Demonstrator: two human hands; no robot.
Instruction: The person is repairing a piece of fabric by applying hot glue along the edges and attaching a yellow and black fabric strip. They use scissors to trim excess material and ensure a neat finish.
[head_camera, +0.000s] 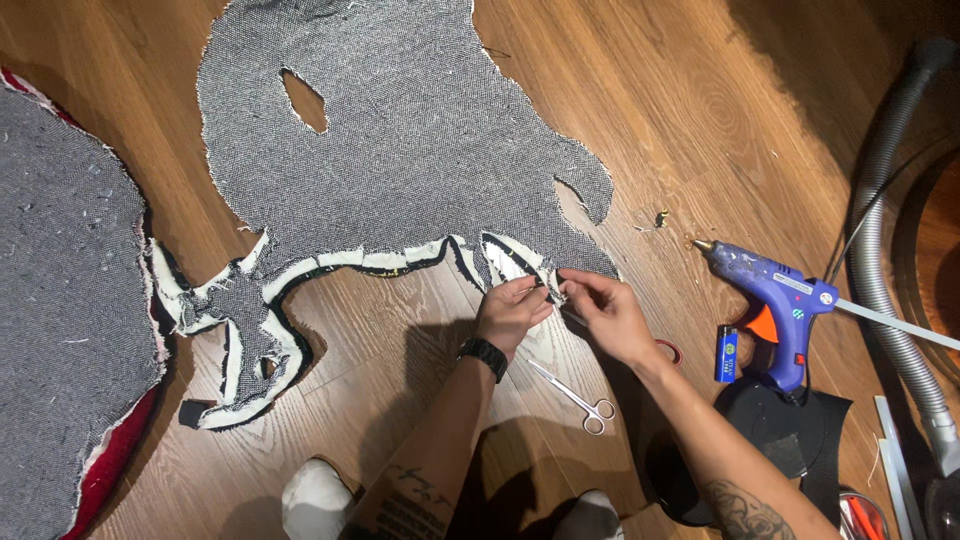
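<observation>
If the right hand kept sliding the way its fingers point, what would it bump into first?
The right hand points left, toward the left hand. It would probably meet the folded edge of the grey fabric piece pinched between them first, then the left hand's fingers.

Lying on the floor are two grey rug pieces (400, 130) (60, 300), one pair of scissors (575, 397), one blue glue gun (770, 300), one lighter (727, 354) and one vacuum hose (885, 220).

Bare wood floor (380, 330) open left of hands; right side crowded.
Small silver scissors (575, 398) lie just below both hands; purple hot-glue gun (775, 300), blue lighter (727, 355) & grey ribbed vacuum hose (880, 200) block the right; grey woven rug backing (420, 130) fills the top.
</observation>
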